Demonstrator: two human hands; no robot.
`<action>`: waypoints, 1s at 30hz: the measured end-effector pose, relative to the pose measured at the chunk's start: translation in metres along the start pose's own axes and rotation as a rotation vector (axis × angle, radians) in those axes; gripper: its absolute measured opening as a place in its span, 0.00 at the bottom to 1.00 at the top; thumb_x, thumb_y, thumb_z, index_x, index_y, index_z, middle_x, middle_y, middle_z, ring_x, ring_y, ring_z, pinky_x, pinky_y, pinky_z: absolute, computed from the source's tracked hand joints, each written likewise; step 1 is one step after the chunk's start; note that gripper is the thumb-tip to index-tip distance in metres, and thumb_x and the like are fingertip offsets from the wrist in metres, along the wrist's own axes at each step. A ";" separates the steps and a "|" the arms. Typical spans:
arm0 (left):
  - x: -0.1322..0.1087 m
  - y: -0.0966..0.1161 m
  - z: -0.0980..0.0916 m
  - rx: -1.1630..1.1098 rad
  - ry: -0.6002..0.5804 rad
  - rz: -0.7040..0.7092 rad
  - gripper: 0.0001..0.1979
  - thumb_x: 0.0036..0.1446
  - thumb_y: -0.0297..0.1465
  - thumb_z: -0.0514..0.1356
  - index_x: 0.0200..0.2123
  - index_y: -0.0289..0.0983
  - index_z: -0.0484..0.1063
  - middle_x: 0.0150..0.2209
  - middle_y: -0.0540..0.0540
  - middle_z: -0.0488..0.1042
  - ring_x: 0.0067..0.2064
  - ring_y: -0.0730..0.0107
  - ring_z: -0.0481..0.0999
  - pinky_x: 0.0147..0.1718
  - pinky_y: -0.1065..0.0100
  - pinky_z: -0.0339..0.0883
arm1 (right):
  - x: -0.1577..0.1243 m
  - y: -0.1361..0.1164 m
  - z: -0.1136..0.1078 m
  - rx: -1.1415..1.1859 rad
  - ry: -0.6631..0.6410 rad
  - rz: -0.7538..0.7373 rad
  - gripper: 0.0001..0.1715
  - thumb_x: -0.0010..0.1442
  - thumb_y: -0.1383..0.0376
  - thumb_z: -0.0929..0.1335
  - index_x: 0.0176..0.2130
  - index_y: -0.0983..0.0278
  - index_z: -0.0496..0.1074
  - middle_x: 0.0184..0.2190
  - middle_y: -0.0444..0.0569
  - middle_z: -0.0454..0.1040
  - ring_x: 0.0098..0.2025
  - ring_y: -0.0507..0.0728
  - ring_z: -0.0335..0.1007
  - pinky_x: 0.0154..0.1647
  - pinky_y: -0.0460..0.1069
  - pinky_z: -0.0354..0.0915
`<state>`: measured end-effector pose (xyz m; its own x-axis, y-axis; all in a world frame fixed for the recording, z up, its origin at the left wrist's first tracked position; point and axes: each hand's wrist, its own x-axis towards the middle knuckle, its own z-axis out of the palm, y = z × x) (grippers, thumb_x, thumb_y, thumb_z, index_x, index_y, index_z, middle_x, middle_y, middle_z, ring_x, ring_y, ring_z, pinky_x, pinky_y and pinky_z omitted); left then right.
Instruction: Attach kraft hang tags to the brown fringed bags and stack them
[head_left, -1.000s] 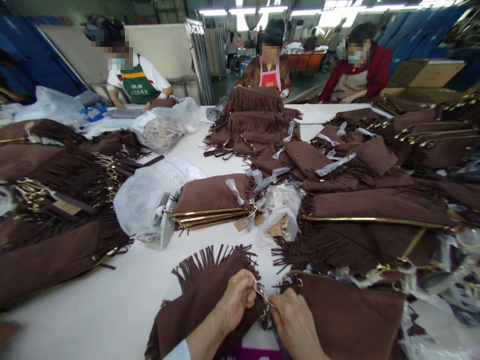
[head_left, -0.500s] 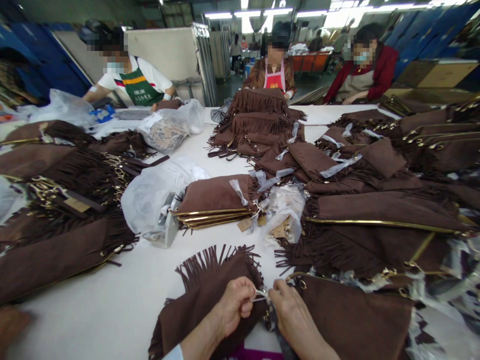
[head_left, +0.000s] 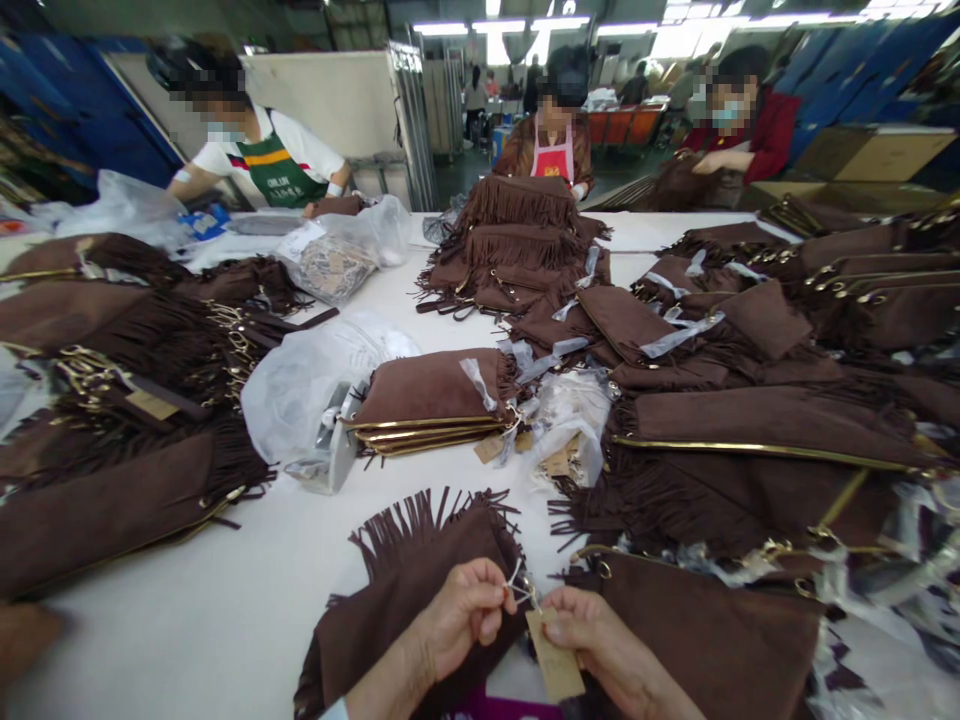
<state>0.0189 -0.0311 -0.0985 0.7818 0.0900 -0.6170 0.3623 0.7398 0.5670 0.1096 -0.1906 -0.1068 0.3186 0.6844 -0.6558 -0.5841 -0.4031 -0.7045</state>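
My left hand (head_left: 471, 612) pinches a thin white string (head_left: 514, 578) near the metal hardware of a brown fringed bag (head_left: 405, 615). That bag lies on the table under my left forearm, its fringe spread toward the far side. In my right hand (head_left: 592, 632), thumb and fingers are closed on a tan cardboard hang tag (head_left: 553, 662), which hangs down below the string. Just right of my right hand lies another brown bag (head_left: 720, 630) with a gold ring at its corner.
A stack of brown bags with gold zips (head_left: 435, 400) sits mid-table, between a clear plastic bag (head_left: 315, 380) and a bag of tags (head_left: 574, 410). More fringed bags (head_left: 112, 500) lie left. Several people work across the table; one person's hand (head_left: 30, 640) shows at left.
My right hand has turned and now shows the tan tag in its fingers. My left hand keeps its pinch on the string. Across the table, the person in red now holds up a brown bag.
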 end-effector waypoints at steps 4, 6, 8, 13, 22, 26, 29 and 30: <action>-0.011 -0.003 -0.004 0.011 -0.057 -0.031 0.12 0.39 0.30 0.64 0.25 0.34 0.63 0.21 0.49 0.72 0.12 0.84 0.58 0.11 0.77 0.44 | -0.004 0.013 0.011 0.362 -0.101 0.071 0.18 0.40 0.59 0.73 0.28 0.65 0.65 0.21 0.42 0.68 0.23 0.49 0.64 0.25 0.44 0.60; -0.017 -0.005 -0.006 0.029 -0.079 -0.042 0.14 0.39 0.32 0.65 0.25 0.34 0.64 0.23 0.49 0.72 0.12 0.84 0.59 0.10 0.77 0.44 | -0.004 0.018 0.017 0.493 -0.104 0.104 0.19 0.39 0.59 0.75 0.27 0.65 0.66 0.22 0.43 0.70 0.23 0.50 0.66 0.24 0.44 0.60; -0.022 -0.008 -0.007 0.062 -0.083 -0.048 0.15 0.38 0.33 0.66 0.25 0.33 0.64 0.23 0.49 0.72 0.11 0.84 0.59 0.10 0.78 0.44 | -0.004 0.021 0.023 0.537 -0.053 0.124 0.20 0.36 0.60 0.76 0.27 0.65 0.66 0.21 0.44 0.72 0.22 0.52 0.67 0.22 0.45 0.61; -0.030 -0.013 -0.006 0.215 -0.086 -0.063 0.15 0.38 0.36 0.67 0.25 0.33 0.66 0.15 0.55 0.64 0.12 0.83 0.59 0.10 0.79 0.47 | 0.001 0.024 0.028 0.580 0.046 0.107 0.20 0.34 0.61 0.77 0.24 0.66 0.67 0.19 0.43 0.71 0.20 0.51 0.67 0.22 0.44 0.60; -0.043 -0.014 0.001 0.494 -0.202 -0.130 0.17 0.45 0.37 0.60 0.38 0.35 0.75 0.16 0.53 0.65 0.17 0.82 0.59 0.17 0.79 0.51 | 0.005 0.025 0.036 0.664 0.232 -0.003 0.21 0.33 0.57 0.78 0.24 0.63 0.69 0.18 0.40 0.71 0.19 0.49 0.65 0.21 0.43 0.60; -0.042 -0.015 0.004 0.549 -0.195 -0.095 0.21 0.45 0.37 0.60 0.44 0.37 0.73 0.18 0.51 0.65 0.18 0.80 0.61 0.19 0.76 0.55 | 0.002 0.020 0.040 0.657 0.236 0.001 0.21 0.34 0.57 0.77 0.26 0.64 0.70 0.18 0.42 0.72 0.19 0.51 0.66 0.21 0.44 0.59; -0.041 -0.016 0.007 0.604 -0.207 -0.013 0.22 0.44 0.40 0.61 0.44 0.38 0.73 0.24 0.49 0.66 0.20 0.79 0.61 0.21 0.74 0.56 | -0.001 0.016 0.042 0.624 0.258 0.044 0.23 0.33 0.57 0.78 0.25 0.65 0.68 0.17 0.42 0.72 0.19 0.50 0.67 0.20 0.42 0.58; -0.041 -0.016 0.008 0.624 -0.214 0.018 0.22 0.44 0.41 0.61 0.43 0.39 0.74 0.27 0.48 0.67 0.21 0.78 0.62 0.23 0.73 0.57 | -0.002 0.015 0.042 0.613 0.265 0.058 0.23 0.33 0.57 0.78 0.25 0.65 0.68 0.17 0.42 0.71 0.19 0.49 0.66 0.20 0.41 0.58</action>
<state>-0.0147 -0.0514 -0.0783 0.8508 -0.0830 -0.5189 0.5240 0.2085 0.8258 0.0692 -0.1725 -0.1044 0.4005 0.4681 -0.7878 -0.8994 0.0364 -0.4356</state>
